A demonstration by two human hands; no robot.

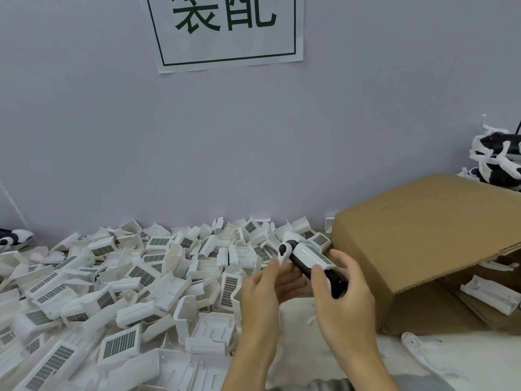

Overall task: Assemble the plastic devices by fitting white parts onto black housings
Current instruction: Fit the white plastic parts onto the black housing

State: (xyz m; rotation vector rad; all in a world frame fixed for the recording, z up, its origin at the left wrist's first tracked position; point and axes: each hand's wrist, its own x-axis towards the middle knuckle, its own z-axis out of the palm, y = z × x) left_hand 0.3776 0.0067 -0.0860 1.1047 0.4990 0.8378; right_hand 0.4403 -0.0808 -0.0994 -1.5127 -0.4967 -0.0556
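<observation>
Hands meet just left of the cardboard box (423, 235), which lies on its side on the desk (394, 351) with its open end toward the right. Between them is a black housing (313, 266) with a white part (311, 253) seated on its upper side, the whole piece tilted, its rounded white end pointing up and away from the box. The left hand (260, 292) has its grip around the end farther from the box, fingers curled under and thumb near the white tip. The right hand (342, 294) grasps the black end nearest the box, thumb laid over the housing and forefinger reaching along behind it.

Left of the box, a deep pile of white parts (118, 292) covers the desk up to the wall; many show a dark grid panel. Inside the box lie more white pieces (490, 294). Behind the box, at the far right, a heap of black-and-white pieces (496, 159) sits against the wall. A paper sign (225, 32) with green characters hangs on the wall above.
</observation>
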